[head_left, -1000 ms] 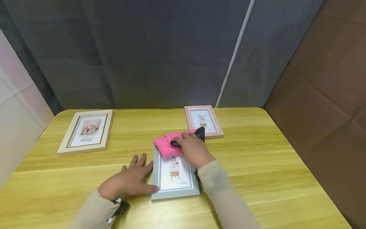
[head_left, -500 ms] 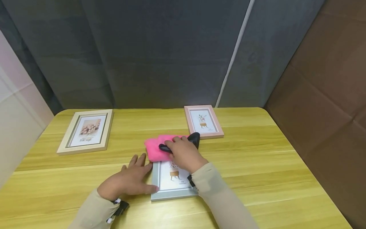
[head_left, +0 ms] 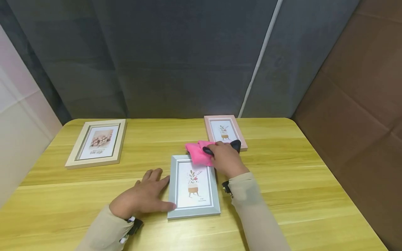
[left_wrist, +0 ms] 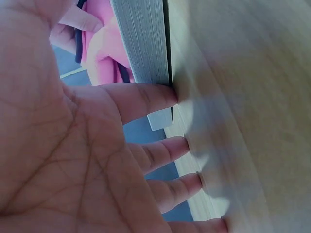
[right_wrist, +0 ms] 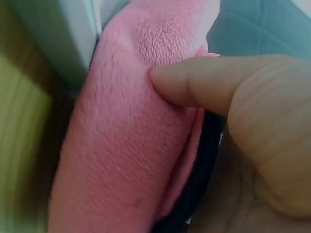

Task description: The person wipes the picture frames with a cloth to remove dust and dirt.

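Note:
A grey picture frame (head_left: 172,188) with a potted-plant print lies face up near the middle of the table. My left hand (head_left: 142,195) is at its left side, fingers spread. The thumb lies on the frame's lower left corner, and the index finger touches its left edge; in the left wrist view the fingertips rest on the wood. My right hand (head_left: 227,158) holds a folded pink cloth (head_left: 199,153) with black trim at the frame's top right corner. In the right wrist view the thumb presses into the fluffy cloth (right_wrist: 116,136). The hand hides part of the cloth.
A pink picture frame (head_left: 241,137) lies just beyond my right hand, its lower edge partly covered. Farther left lies a cream picture frame (head_left: 78,148). Dark fabric (head_left: 176,62) hangs behind the table (head_left: 282,195), with brown fabric (head_left: 361,104) on the right.
My right hand moved the cloth left along the grey frame's top, then back right to its top right corner, uncovering more of the print. My left hand stayed in place.

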### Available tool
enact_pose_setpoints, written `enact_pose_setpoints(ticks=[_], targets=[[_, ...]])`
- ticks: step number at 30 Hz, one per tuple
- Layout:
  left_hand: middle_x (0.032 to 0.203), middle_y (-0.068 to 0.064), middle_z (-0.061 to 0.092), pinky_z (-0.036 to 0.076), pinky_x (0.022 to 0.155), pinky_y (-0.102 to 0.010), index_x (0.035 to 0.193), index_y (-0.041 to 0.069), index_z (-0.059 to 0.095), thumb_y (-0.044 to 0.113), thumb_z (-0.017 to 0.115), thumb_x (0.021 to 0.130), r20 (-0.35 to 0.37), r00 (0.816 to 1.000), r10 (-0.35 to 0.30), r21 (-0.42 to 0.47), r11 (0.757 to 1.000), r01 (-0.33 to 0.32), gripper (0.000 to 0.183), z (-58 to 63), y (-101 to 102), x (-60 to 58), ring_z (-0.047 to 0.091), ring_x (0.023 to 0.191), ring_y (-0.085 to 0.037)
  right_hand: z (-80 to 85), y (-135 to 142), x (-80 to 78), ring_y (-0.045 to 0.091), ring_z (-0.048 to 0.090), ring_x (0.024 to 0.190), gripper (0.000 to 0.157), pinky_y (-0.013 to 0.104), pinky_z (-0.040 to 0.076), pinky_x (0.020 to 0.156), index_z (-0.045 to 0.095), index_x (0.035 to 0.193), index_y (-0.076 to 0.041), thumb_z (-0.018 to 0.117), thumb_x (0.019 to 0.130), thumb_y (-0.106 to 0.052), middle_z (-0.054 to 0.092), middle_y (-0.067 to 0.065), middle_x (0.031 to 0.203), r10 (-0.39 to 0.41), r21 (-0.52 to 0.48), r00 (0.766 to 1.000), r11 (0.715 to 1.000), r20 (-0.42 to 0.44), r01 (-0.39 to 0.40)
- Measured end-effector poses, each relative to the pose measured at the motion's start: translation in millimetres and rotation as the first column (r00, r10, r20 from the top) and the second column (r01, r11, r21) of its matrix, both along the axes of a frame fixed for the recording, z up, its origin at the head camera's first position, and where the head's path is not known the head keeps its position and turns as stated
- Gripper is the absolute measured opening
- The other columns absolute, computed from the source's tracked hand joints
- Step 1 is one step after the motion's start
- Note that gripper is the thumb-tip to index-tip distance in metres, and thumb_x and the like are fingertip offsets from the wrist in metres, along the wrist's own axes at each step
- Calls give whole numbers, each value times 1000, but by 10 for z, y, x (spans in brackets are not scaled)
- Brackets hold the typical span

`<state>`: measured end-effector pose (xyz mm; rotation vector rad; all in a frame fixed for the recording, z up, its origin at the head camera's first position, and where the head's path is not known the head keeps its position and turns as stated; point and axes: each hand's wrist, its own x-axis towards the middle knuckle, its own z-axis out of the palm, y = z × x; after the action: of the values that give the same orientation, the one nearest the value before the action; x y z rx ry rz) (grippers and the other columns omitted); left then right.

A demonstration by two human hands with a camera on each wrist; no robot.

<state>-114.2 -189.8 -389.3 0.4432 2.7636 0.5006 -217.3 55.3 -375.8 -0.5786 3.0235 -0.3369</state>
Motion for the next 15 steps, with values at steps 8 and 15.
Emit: enact_pose_setpoints(ticks=[8, 15], targets=[[153, -31, 25, 24, 93, -83, 149, 1, 43, 66, 72, 75, -3, 1000, -6, -18, 1000, 6, 102, -12, -9, -9, 20, 138, -58, -29, -371, 183, 30, 54, 121, 47, 45, 46, 101, 58, 140, -18, 67, 95, -28, 59, 8, 135, 230, 88, 970, 971, -77, -223], [153, -31, 26, 24, 93, -83, 149, 1, 43, 66, 72, 76, 2, 1000, -9, -19, 1000, 9, 102, -22, -1, -12, 20, 138, -58, 8, -311, 191, 29, 52, 127, 45, 46, 41, 106, 59, 140, -22, 67, 96, -24, 56, 6, 140, 183, 34, 983, 983, -1, -183]])
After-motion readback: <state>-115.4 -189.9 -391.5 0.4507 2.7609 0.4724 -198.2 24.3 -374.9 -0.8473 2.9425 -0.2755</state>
